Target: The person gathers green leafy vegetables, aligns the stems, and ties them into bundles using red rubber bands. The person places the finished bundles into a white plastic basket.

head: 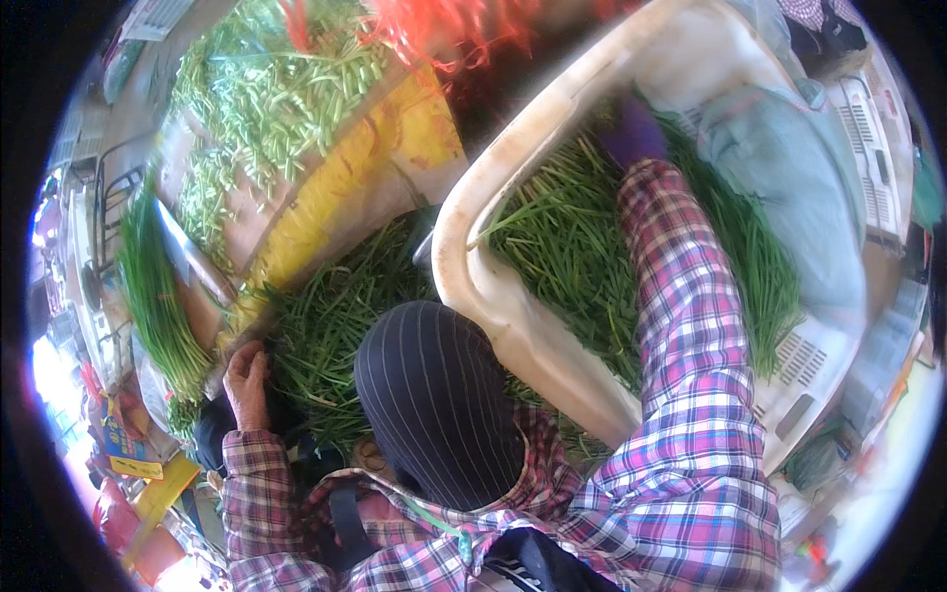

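Note:
My left hand (246, 381) is bare, its fingers curled at the near edge of a wooden board (251, 229); whether it pinches anything does not show. Close by lies a bundle of long green chive-like stalks (159, 288) with a thin red tie. Beside the bundle rests a knife (194, 255). My right hand (635, 133), in a purple glove, reaches into a white plastic crate (547, 126) over loose green stalks (570, 244). Its fingers are blurred and partly hidden. More long stalks (747, 251) lie along the crate's right side.
Chopped pale stem ends (296, 111) cover the board, which has a yellow sheet (355, 192) along its side. Red plastic strands (451, 29) hang at the top. A pale blue bag (784, 163) drapes over the crate. My pinstriped knee (440, 403) stands between loose greens (340, 325) and the crate.

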`<state>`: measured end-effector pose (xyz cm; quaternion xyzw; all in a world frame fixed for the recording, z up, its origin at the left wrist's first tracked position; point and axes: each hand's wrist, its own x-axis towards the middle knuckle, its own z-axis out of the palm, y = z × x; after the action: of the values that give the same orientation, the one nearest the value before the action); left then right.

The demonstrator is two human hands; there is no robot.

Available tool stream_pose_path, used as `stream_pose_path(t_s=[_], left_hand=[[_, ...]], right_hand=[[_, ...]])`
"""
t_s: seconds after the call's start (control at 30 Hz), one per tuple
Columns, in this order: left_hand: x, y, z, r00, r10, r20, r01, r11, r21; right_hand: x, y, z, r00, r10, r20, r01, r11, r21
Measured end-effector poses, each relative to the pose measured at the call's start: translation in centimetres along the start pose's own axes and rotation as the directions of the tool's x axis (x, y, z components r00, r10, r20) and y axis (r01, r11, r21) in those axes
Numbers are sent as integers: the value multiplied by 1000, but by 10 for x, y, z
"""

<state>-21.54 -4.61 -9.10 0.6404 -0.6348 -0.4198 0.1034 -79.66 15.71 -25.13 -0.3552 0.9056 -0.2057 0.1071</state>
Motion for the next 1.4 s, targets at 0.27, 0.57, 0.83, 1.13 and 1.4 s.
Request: stream_pose_path(t_s=[0.27, 0.57, 0.83, 1.13, 1.4], left_hand=[[-1, -8, 5, 1000, -16, 22, 15, 999, 32], [0, -8, 14, 998, -6, 58, 2, 998, 60], [0, -10, 10, 999, -37, 10, 37, 999, -28], [3, -11, 15, 1000, -26, 14, 25, 997, 77], [0, -3, 14, 997, -48, -65, 51, 997, 53]], right_hand=[[-8, 17, 10, 984, -65, -166, 70, 997, 22], [-6, -20, -9, 964, 228, 135, -196, 957, -213], [-31, 14, -34, 966, 175, -191, -175, 984, 13], [-41, 18, -32, 953, 245, -178, -184, 936, 299], [-70, -40, -40, 936, -18, -352, 119, 957, 266]])
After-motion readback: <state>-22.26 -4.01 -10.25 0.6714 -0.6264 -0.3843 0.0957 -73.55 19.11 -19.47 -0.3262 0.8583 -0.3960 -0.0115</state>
